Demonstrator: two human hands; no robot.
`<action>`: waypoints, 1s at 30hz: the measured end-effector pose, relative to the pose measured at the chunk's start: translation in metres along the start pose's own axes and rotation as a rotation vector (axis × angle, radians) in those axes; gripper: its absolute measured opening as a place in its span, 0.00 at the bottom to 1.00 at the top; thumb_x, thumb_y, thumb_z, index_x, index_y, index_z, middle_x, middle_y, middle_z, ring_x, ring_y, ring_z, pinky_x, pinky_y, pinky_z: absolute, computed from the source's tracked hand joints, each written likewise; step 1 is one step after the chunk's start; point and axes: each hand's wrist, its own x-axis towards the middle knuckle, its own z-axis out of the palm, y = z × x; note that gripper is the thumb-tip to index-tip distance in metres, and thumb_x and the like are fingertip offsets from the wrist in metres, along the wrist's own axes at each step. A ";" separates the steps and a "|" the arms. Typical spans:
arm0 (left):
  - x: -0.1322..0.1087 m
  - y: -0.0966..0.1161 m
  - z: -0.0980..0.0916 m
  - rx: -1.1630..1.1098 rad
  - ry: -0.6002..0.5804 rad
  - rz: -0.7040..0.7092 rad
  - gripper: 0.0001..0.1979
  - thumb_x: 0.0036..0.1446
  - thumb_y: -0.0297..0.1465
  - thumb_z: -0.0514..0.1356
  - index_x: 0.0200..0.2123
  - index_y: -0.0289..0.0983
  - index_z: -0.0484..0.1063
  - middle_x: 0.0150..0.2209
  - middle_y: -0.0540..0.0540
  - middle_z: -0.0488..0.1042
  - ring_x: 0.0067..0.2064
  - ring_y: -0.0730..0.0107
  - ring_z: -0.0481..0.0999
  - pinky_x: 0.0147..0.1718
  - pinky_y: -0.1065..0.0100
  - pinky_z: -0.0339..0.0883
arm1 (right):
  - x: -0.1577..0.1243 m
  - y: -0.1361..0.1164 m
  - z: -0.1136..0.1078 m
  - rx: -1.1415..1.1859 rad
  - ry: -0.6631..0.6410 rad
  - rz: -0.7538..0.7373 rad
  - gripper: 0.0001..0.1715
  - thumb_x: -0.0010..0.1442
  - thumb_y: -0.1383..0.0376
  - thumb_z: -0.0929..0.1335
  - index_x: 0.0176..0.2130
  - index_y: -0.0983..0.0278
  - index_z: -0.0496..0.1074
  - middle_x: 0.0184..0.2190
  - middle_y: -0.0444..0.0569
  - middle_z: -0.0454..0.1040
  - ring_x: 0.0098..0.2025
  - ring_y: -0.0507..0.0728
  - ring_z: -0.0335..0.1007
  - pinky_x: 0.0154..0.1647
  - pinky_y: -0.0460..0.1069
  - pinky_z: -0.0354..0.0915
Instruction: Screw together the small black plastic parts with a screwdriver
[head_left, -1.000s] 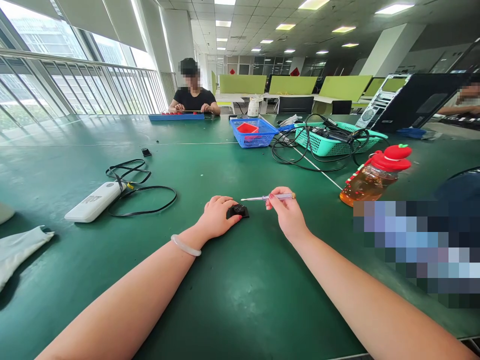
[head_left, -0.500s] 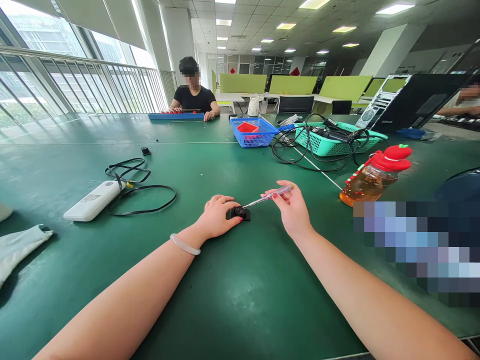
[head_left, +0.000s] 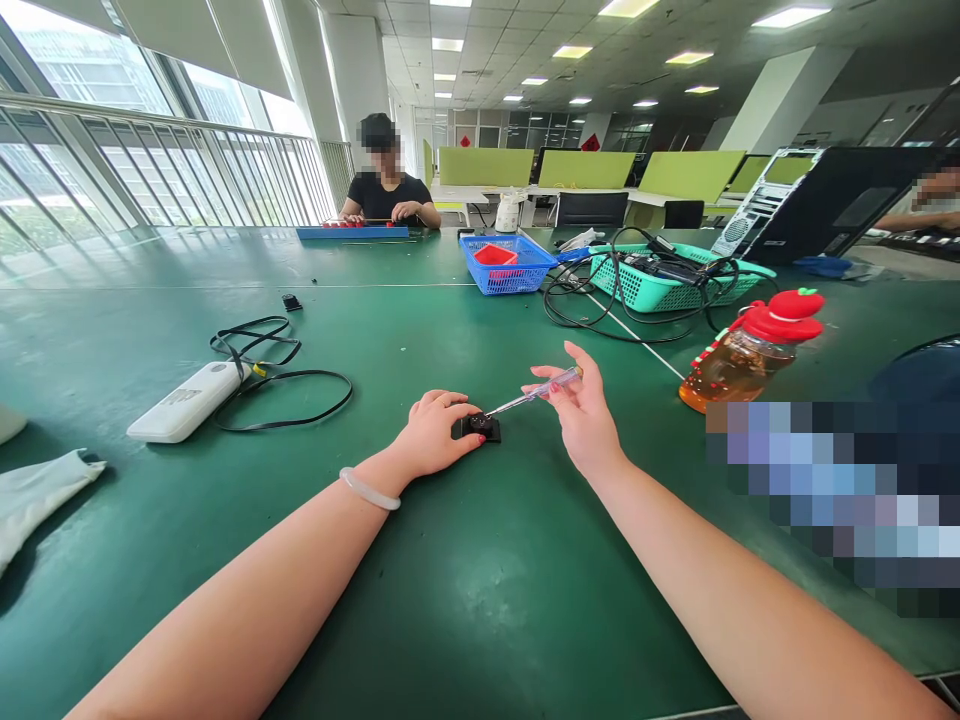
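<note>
On the green tabletop [head_left: 465,560], a small black device [head_left: 484,427] lies in front of me, its exact kind too small to make out. My left hand [head_left: 437,433] grips it from the left, thumb on the near side and fingers over the far side. A screwdriver [head_left: 551,385] with a clear purplish handle slants down to the left. Its metal tip meets the top of the black device. My right hand [head_left: 585,415] pinches the handle between thumb and fingers, with the index finger raised.
Left lies a white power bank [head_left: 187,402] with a black cable loop [head_left: 330,378]. Farther back are a blue basket [head_left: 510,280], a green basket [head_left: 645,292] with cables, and a red-capped bottle [head_left: 739,365] at right. A person [head_left: 390,190] sits across the table.
My right index finger has lifted and straightened off the screwdriver handle. My left hand and the black device stay put. The person opposite has raised one hand from the table.
</note>
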 end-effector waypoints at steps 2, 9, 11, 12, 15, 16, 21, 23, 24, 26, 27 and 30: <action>0.000 0.001 -0.001 -0.009 0.004 -0.001 0.19 0.55 0.44 0.60 0.50 0.48 0.74 0.58 0.45 0.69 0.63 0.49 0.59 0.61 0.45 0.55 | 0.000 0.000 -0.001 0.004 -0.007 0.003 0.32 0.60 0.52 0.68 0.60 0.51 0.59 0.47 0.46 0.75 0.46 0.57 0.76 0.59 0.60 0.65; -0.001 0.002 -0.004 -0.023 -0.013 0.003 0.19 0.53 0.44 0.62 0.48 0.48 0.75 0.57 0.45 0.70 0.62 0.49 0.60 0.61 0.45 0.55 | 0.006 0.002 -0.007 0.034 0.017 0.065 0.35 0.57 0.49 0.71 0.60 0.52 0.61 0.36 0.43 0.78 0.42 0.57 0.78 0.56 0.59 0.68; -0.001 0.002 -0.005 -0.027 -0.021 0.005 0.19 0.53 0.44 0.62 0.48 0.48 0.76 0.57 0.45 0.70 0.62 0.49 0.60 0.61 0.45 0.55 | 0.007 0.003 -0.008 0.048 0.027 0.091 0.37 0.55 0.49 0.72 0.60 0.54 0.61 0.35 0.43 0.78 0.41 0.57 0.78 0.56 0.59 0.68; -0.001 0.002 -0.005 -0.029 -0.024 0.006 0.19 0.53 0.44 0.62 0.48 0.48 0.76 0.57 0.45 0.70 0.62 0.49 0.60 0.61 0.45 0.55 | 0.008 0.003 -0.008 0.056 0.033 0.103 0.38 0.54 0.49 0.72 0.59 0.54 0.61 0.35 0.42 0.78 0.41 0.57 0.78 0.56 0.59 0.68; -0.001 0.001 -0.005 -0.029 -0.022 0.011 0.19 0.53 0.44 0.62 0.48 0.48 0.76 0.57 0.45 0.70 0.62 0.49 0.61 0.61 0.45 0.55 | 0.009 0.004 -0.008 0.065 0.041 0.129 0.37 0.52 0.48 0.73 0.56 0.55 0.63 0.34 0.42 0.78 0.39 0.57 0.78 0.54 0.60 0.69; -0.001 0.001 -0.005 -0.029 -0.019 0.012 0.19 0.53 0.44 0.62 0.48 0.48 0.76 0.57 0.46 0.71 0.62 0.49 0.61 0.61 0.45 0.55 | 0.009 0.005 -0.008 0.063 0.040 0.137 0.36 0.51 0.48 0.74 0.55 0.56 0.64 0.33 0.42 0.78 0.38 0.57 0.78 0.53 0.60 0.69; -0.001 0.001 -0.004 -0.033 -0.020 0.009 0.19 0.53 0.45 0.62 0.48 0.48 0.76 0.57 0.46 0.70 0.62 0.48 0.60 0.60 0.45 0.55 | 0.009 0.010 -0.008 0.062 0.047 0.172 0.35 0.50 0.48 0.74 0.53 0.57 0.66 0.33 0.43 0.78 0.36 0.56 0.78 0.49 0.59 0.71; -0.001 0.001 -0.004 -0.032 -0.021 0.008 0.19 0.53 0.45 0.62 0.48 0.48 0.76 0.57 0.46 0.71 0.62 0.48 0.60 0.60 0.45 0.55 | 0.009 0.011 -0.008 0.064 0.056 0.196 0.33 0.51 0.50 0.74 0.53 0.56 0.65 0.34 0.43 0.79 0.38 0.57 0.78 0.50 0.59 0.71; -0.001 0.001 -0.004 -0.031 -0.021 0.008 0.19 0.53 0.45 0.62 0.48 0.48 0.76 0.57 0.46 0.71 0.62 0.49 0.60 0.60 0.45 0.55 | 0.009 0.011 -0.008 0.074 0.059 0.210 0.32 0.52 0.51 0.73 0.52 0.55 0.65 0.34 0.43 0.79 0.39 0.57 0.78 0.50 0.59 0.70; -0.001 0.001 -0.004 -0.028 -0.022 0.010 0.19 0.54 0.45 0.62 0.48 0.48 0.75 0.57 0.46 0.71 0.62 0.49 0.60 0.61 0.45 0.55 | 0.008 0.011 -0.009 0.112 0.055 0.240 0.28 0.53 0.55 0.73 0.51 0.55 0.65 0.34 0.43 0.79 0.40 0.58 0.79 0.52 0.60 0.69; -0.001 0.001 -0.004 -0.026 -0.024 0.010 0.19 0.54 0.45 0.62 0.48 0.48 0.75 0.57 0.46 0.71 0.62 0.49 0.60 0.61 0.45 0.54 | 0.008 0.011 -0.009 0.135 0.051 0.256 0.27 0.53 0.56 0.73 0.51 0.55 0.64 0.34 0.43 0.79 0.40 0.58 0.79 0.53 0.60 0.69; -0.001 0.002 -0.004 -0.024 -0.028 0.008 0.19 0.54 0.45 0.62 0.49 0.48 0.75 0.57 0.46 0.70 0.62 0.49 0.60 0.61 0.45 0.54 | 0.008 0.011 -0.008 0.170 0.048 0.291 0.25 0.53 0.58 0.73 0.49 0.55 0.64 0.33 0.42 0.78 0.41 0.59 0.79 0.53 0.62 0.68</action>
